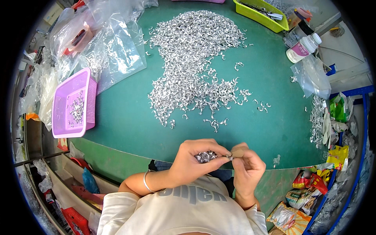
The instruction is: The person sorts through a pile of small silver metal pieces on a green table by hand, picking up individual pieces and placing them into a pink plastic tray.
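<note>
My left hand [192, 160] is closed around a cluster of small silver curved metal pieces [206, 156] in its palm. Its thumb and forefinger pinch one small metal piece [229, 157] at the tips. Meeting it there, my right hand [248, 166] is closed on a small flat tan piece [238, 152] whose kind I cannot make out; its fingers partly hide it. Both hands are above the front edge of the green table [125, 129]. Beyond them a large pile of the same curved metal pieces [188, 58] spreads over the tabletop, with a few loose ones near the hands.
A purple basket [92, 105] holding some metal pieces stands at the left, beside clear plastic bags [121, 51]. A yellow-green tray [258, 15] and a white bottle [303, 47] are at the far right. Snack packages [309, 184] and a blue frame [358, 156] line the right side.
</note>
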A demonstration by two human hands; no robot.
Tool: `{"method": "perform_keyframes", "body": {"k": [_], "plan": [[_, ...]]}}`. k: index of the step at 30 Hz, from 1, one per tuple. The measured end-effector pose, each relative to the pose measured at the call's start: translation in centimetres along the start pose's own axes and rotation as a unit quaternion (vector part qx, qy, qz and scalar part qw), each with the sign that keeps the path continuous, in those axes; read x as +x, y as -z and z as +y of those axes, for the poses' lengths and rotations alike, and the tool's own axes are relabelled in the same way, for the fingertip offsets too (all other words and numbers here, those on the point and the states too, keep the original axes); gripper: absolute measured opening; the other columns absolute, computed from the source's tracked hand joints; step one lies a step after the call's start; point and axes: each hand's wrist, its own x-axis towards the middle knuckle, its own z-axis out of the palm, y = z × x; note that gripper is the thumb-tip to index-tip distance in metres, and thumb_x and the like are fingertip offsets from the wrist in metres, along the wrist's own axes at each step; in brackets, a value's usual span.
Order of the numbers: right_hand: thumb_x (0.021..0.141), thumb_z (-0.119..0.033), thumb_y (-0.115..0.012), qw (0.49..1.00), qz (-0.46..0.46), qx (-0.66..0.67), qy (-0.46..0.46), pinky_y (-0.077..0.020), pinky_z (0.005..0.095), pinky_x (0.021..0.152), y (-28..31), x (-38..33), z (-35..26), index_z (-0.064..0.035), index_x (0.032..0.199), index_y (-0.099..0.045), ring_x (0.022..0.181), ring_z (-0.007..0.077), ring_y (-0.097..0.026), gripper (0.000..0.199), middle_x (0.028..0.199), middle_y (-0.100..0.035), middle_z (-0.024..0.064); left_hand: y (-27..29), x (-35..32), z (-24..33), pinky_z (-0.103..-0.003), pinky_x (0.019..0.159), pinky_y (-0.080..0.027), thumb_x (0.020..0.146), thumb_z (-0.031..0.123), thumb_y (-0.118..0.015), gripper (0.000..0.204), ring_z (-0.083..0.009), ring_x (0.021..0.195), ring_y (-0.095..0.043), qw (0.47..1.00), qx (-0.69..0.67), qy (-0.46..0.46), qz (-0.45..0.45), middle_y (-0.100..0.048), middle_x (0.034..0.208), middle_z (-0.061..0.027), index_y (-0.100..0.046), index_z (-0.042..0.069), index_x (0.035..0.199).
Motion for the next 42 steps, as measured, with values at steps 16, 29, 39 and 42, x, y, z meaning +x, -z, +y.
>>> {"method": "perform_keyframes", "body": {"k": [16,29,39,42], "plan": [[0.070,0.009,-0.062,0.996,0.009,-0.056,0.063,-0.0421,0.0294,0.067,-0.3,0.9,0.3,0.0042,0.082,-0.057,0.074,0.0195,-0.053,0.014,0.079,-0.060,0.0107,1.3,0.0,0.3,-0.016,0.046,-0.034,0.080,0.008,-0.062,0.012,-0.0024,0.057,-0.047,0.961,-0.185,0.203,0.018,-0.059,0.071,-0.0005,-0.065,0.001,0.088],[0.069,-0.004,-0.065,0.825,-0.097,-0.547,0.106,-0.0364,0.0367,0.074,1.6,5.8,4.1,-0.0035,0.099,-0.057,0.087,0.0291,-0.047,0.031,0.094,-0.051,0.0118,29.0,-9.5,4.2,-0.015,0.039,-0.021,0.080,0.015,-0.065,0.020,0.0000,0.045,-0.035,0.774,0.178,-0.098,0.600,-0.047,0.059,0.0045,-0.061,-0.002,0.092],[0.071,0.002,-0.064,0.912,-0.042,-0.407,0.020,-0.0405,0.0273,0.067,2.1,5.6,4.3,0.0005,0.091,-0.059,0.077,0.0188,-0.053,0.021,0.087,-0.058,0.0102,32.3,-9.9,4.2,-0.019,0.044,-0.032,0.081,0.018,-0.062,0.025,-0.0046,0.050,-0.044,0.723,0.297,-0.002,0.623,-0.055,0.063,-0.0005,-0.063,-0.003,0.094],[0.073,0.006,-0.061,0.969,-0.020,-0.241,-0.053,-0.0395,0.0207,0.063,1.9,5.0,4.3,0.0032,0.092,-0.059,0.073,0.0096,-0.051,0.019,0.087,-0.058,0.0072,29.6,-9.6,5.4,-0.025,0.062,-0.043,0.082,0.018,-0.061,0.025,-0.0123,0.065,-0.053,0.572,0.526,-0.132,0.615,-0.062,0.077,-0.0078,-0.064,-0.003,0.096]]}}
